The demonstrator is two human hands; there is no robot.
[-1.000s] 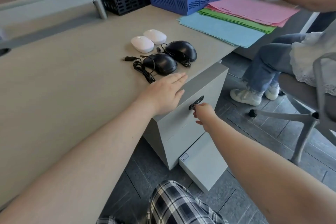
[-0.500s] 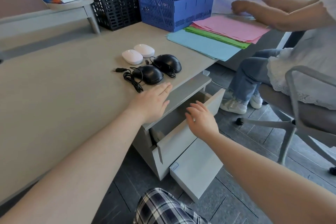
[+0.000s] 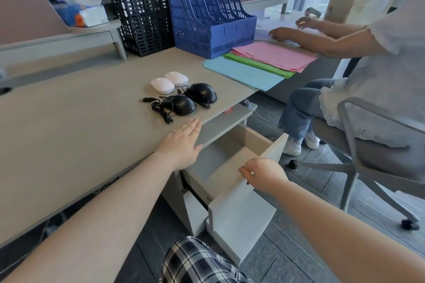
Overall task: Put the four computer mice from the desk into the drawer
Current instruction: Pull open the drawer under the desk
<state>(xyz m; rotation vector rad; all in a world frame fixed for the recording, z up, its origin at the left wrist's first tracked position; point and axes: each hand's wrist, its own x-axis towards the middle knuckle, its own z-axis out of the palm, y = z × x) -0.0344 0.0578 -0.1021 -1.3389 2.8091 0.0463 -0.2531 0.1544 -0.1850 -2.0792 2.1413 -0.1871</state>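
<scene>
Right hand fingers curled over top edge of open drawer front, gripping it. Left hand flat, fingers straight together, on desk edge. Beyond: two black wired mice, then two white mice, all on desk.
</scene>
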